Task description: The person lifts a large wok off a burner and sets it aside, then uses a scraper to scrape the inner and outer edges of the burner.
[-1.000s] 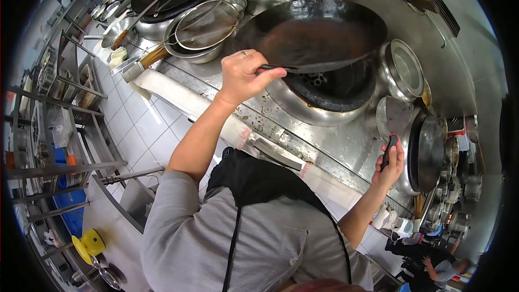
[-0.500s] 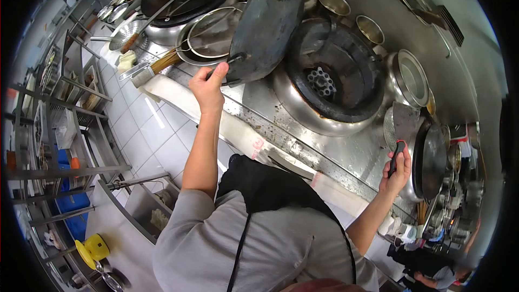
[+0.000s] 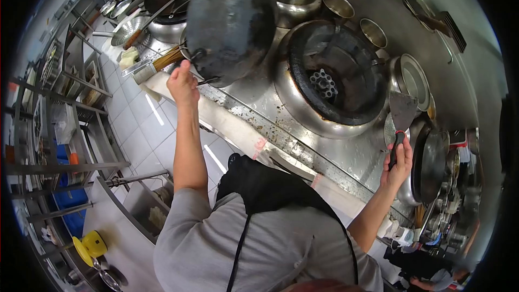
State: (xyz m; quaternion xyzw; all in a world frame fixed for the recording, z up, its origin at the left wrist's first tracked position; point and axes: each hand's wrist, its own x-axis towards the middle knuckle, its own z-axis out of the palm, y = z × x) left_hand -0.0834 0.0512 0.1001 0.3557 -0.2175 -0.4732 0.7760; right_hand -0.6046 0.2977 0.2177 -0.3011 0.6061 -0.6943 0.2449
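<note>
Left hand [image 3: 183, 82] gripping upturned wok [image 3: 231, 21] handle; right hand [image 3: 399, 163] clasping scraper [image 3: 401, 120]

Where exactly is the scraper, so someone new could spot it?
Find the big round burner well sunk in the steel counter. Just right of it, the right hand holds the scraper blade up, far from the wok in the left hand. Among round pots and lids it is the only flat, wide blade, with a black and red handle.
</note>
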